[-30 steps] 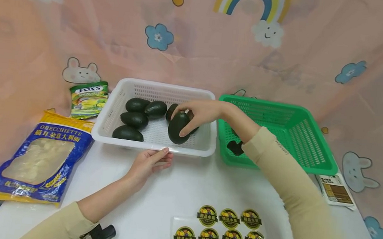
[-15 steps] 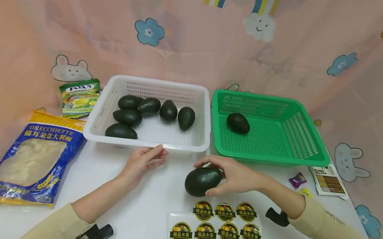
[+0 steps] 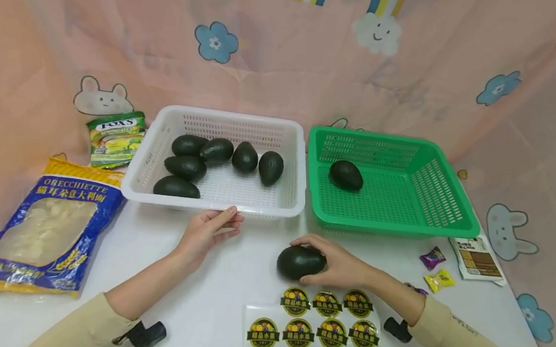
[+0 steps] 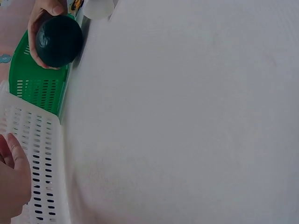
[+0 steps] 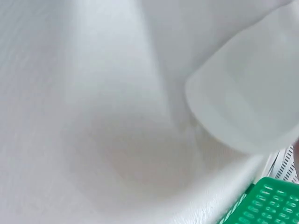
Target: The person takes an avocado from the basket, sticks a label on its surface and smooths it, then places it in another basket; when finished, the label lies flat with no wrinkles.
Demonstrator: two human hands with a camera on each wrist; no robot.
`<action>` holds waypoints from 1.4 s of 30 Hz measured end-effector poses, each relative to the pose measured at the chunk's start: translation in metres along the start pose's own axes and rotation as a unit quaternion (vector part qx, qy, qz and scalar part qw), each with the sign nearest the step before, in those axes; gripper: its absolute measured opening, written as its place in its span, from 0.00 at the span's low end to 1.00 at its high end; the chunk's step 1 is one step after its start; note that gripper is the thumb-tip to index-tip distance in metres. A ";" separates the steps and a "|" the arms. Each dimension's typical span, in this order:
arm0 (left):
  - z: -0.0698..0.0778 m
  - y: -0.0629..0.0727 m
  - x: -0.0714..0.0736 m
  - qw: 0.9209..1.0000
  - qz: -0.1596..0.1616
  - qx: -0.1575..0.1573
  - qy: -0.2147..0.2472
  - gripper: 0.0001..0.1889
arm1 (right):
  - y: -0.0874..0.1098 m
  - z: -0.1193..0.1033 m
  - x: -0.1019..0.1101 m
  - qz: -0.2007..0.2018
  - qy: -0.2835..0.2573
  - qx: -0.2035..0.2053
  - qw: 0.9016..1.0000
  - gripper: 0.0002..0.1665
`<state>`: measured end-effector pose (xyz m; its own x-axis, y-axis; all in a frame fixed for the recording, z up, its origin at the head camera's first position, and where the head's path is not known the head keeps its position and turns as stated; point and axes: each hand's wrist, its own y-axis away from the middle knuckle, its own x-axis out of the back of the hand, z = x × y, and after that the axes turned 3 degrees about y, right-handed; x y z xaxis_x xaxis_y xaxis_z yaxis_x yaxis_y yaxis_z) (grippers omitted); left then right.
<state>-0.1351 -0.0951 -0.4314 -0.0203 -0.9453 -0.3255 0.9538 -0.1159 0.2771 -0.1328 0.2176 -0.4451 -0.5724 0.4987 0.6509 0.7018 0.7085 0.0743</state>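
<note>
Fingers and thumb of my right hand (image 3: 337,264) grip a dark green avocado (image 3: 299,263) from its right side, low over the white table, just behind a sheet of round stickers (image 3: 299,333). In the left wrist view the same avocado (image 4: 59,41) shows end-on in that hand. My left hand (image 3: 205,235) is at the front rim of the white basket (image 3: 274,211), thumb tip on the rim and loose fingers below it. Several avocados (image 3: 245,157) lie in the white basket, and one avocado (image 3: 346,175) lies in the green basket (image 3: 393,228). The right wrist view shows no avocado.
A blue pasta bag (image 3: 46,229) and a green candy bag (image 3: 116,138) stand at the left. Small wrapped candies (image 3: 440,280) and a flat packet (image 3: 478,259) lie at the right. A whitish rounded shape (image 5: 245,88) fills part of the right wrist view.
My right hand lifted the avocado out of the white basket and brought it toward me, behind the stickers, then slightly right. My left hand stays at the basket rim.
</note>
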 end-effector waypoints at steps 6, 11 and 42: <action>-0.003 0.008 -0.008 0.999 -0.021 0.000 -0.049 0.23 | -0.001 0.003 0.003 -0.020 0.017 0.006 1.000 0.44; -0.015 0.024 -0.018 0.979 -0.119 0.002 -0.167 0.22 | -0.003 0.003 0.004 -0.021 0.043 0.012 0.999 0.46; -0.055 0.048 -0.040 0.829 -0.321 -0.120 -0.441 0.17 | 0.000 -0.010 0.006 0.054 0.106 0.066 0.991 0.35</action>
<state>-0.0716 -0.0466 -0.4549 -0.6568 -0.5802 0.4818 0.6922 -0.7173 0.0798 -0.1319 0.2158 -0.4339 -0.3853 0.4696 0.7944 0.6853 0.7221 -0.0945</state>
